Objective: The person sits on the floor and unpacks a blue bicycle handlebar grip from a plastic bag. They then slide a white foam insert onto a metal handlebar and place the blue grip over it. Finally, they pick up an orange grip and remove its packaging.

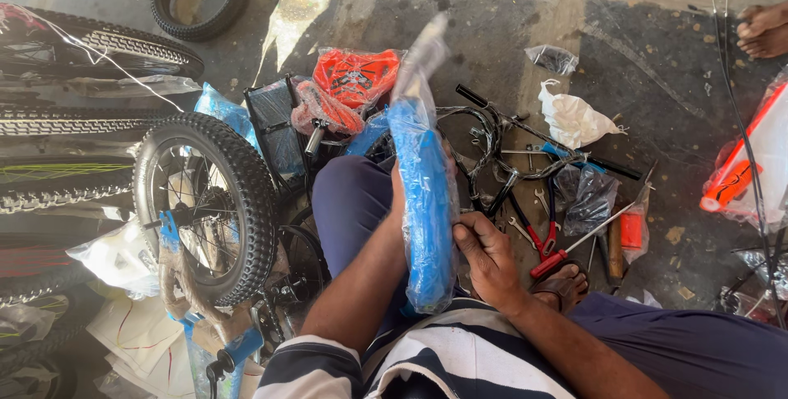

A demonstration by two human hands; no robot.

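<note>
A striped shirt fills the near edge. Wheel crowds the left; tools lie right. Left hand, mostly hidden, seems to clasp the upright blue wrapped part; right hand grips its edge.

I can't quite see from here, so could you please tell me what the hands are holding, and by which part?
Both hands hold a blue bicycle mudguard in clear plastic wrap: the right hand grips its lower edge; the left hand is hidden behind its middle.
</note>
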